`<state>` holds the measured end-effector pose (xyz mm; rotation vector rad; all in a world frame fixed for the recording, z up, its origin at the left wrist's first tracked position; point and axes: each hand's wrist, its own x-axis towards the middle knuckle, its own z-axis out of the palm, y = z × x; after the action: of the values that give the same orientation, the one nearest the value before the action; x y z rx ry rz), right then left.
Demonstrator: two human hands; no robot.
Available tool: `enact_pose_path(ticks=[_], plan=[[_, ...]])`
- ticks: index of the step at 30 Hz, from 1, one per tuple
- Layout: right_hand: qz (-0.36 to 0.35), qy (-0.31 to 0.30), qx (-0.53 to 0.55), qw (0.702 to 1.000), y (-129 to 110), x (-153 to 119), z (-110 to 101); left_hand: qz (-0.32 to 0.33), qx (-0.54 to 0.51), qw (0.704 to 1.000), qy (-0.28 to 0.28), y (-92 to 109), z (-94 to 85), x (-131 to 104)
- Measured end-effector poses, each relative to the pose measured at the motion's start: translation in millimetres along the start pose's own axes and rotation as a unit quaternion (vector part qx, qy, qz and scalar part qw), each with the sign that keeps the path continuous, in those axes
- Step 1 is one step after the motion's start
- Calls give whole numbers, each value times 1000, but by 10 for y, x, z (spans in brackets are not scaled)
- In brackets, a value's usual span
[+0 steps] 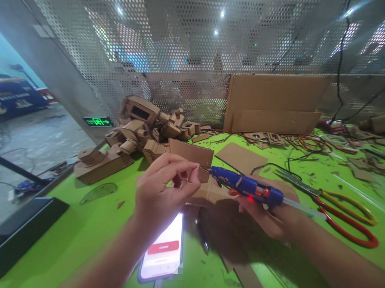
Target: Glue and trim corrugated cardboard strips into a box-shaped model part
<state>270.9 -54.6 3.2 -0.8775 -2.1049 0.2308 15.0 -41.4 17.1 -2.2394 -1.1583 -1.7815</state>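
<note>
My right hand [269, 214] is wrapped round a blue hot glue gun [246, 186]. A clear glue stick pokes out of the gun's back end, and a red light glows on its underside. The nozzle points left, close to the fingertips of my left hand [169, 183]. Thumb and forefinger of that hand are pinched together; whatever lies between them is too small to make out. Just behind the fingers stands an upright piece of cardboard [192, 154], its lower part partly hidden by my left hand. More cardboard [205, 194] lies flat below the nozzle.
A lit phone [163, 250] and a pen [202, 237] lie on the green table [110, 230]. Large scissors [340, 207] with red and yellow handles rest at right. Cardboard models [128, 136] are piled at back left; a big cardboard sheet [272, 101] leans on the perforated screen.
</note>
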Motion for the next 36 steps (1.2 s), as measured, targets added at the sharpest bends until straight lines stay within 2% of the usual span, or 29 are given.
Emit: enact_pose_path(ticks=[2, 5, 8, 10, 13, 15, 18, 21, 26, 30, 33, 36], plan=[[24, -4, 13, 1000, 54, -41, 11, -28, -4, 1000, 8, -9, -9, 25], [77, 12, 40, 996, 136, -90, 19, -123, -81, 989, 10, -42, -27, 74], [104, 56, 17, 993, 187, -69, 3, -233, -237, 943, -27, -55, -30, 102], [112, 93, -27, 989, 217, -11, -18, -263, -315, 910, -61, -40, -25, 99], [117, 129, -104, 979, 322, 92, -29, -260, -379, 882, -103, -10, -22, 70], [104, 113, -149, 977, 439, 136, -7, -259, -408, 864, -138, -3, -28, 42], [74, 45, -159, 984, 596, 158, 52, -272, -441, 832, -196, -14, -40, 1], [116, 41, -138, 983, 624, 167, 79, -292, -452, 812, -227, -22, -45, -29], [205, 74, -55, 974, 528, 173, 20, -317, -433, 808, -245, -32, -52, -27], [225, 109, 72, 966, 544, 151, -3, -322, -439, 802, -244, -86, -72, 28], [236, 126, 184, 946, 532, 148, 8, -301, -455, 810, -217, -150, -75, 57], [233, 139, 250, 929, 460, 154, 17, -292, -464, 813, -195, -193, -57, 50]])
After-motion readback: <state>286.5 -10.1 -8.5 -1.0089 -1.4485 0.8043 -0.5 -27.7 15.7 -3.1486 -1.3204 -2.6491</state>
